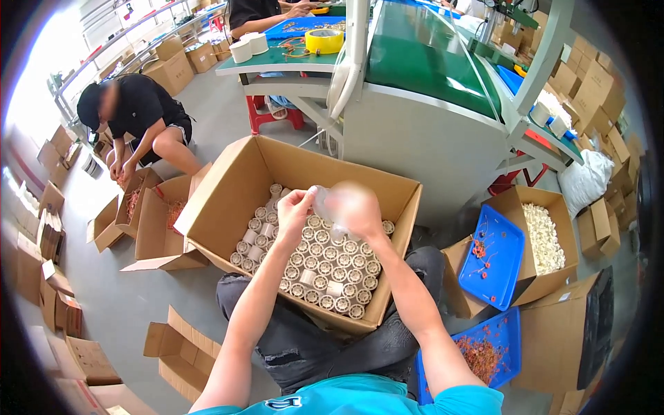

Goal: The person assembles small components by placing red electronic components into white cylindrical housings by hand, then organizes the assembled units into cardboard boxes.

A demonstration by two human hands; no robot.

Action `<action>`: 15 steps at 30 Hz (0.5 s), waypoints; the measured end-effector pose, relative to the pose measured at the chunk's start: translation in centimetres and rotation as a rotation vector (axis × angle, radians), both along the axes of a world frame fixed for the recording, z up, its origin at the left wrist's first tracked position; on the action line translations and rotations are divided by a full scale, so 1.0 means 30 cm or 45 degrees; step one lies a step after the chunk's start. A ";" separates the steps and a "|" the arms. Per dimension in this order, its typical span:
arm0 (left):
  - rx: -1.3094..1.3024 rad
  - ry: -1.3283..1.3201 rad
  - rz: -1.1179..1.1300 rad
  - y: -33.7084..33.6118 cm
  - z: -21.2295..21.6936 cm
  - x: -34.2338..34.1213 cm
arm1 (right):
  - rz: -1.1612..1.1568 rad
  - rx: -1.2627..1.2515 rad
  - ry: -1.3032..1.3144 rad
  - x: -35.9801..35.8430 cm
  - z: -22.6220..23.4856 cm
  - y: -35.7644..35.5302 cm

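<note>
Above a large open cardboard box between my knees, both my hands are raised close together. My left hand is closed, thumb and fingers pinching a thin piece of clear plastic, whose exact kind I cannot make out. Right beside it, my right hand is blurred, so its fingers do not show clearly; some of the clear plastic lies against it. In the box, under my hands, stand rows of small cream-white ribbed cylinders, most with round ends up and a few lying on their sides.
Blue trays with reddish wired parts lie at my right, beside a box of white pieces. A green conveyor stands ahead. At left a person crouches over open boxes. An open carton sits near left.
</note>
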State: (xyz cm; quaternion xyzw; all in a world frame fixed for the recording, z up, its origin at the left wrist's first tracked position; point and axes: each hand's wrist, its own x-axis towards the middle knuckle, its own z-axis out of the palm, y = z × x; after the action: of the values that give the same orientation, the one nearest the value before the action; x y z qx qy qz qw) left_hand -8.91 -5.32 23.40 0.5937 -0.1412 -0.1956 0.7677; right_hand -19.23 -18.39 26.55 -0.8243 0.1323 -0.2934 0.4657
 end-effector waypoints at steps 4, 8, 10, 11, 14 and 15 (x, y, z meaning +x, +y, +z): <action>0.076 -0.144 -0.182 -0.017 0.002 -0.018 | 0.039 0.022 0.135 0.004 -0.026 0.007; 0.262 -0.314 -0.162 -0.017 -0.007 -0.017 | -0.159 -0.036 0.096 0.003 -0.035 -0.038; 0.398 -0.687 -0.094 -0.014 -0.007 -0.027 | -0.206 -0.063 0.100 0.000 -0.027 -0.039; 0.465 -0.873 -0.058 -0.014 -0.007 -0.030 | -0.210 -0.114 0.102 -0.002 -0.024 -0.038; 0.435 -1.025 -0.023 -0.026 -0.001 -0.044 | -0.211 -0.151 0.096 0.001 -0.034 -0.044; 0.458 -1.120 -0.004 -0.027 0.013 -0.047 | -0.204 -0.135 0.093 0.003 -0.038 -0.047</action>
State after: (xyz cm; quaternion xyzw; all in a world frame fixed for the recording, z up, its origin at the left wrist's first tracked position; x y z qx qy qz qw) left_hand -10.31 -6.12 23.78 0.7434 -0.4177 0.0519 0.5198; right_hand -19.16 -19.79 25.40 -0.8448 0.1989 -0.3061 0.3912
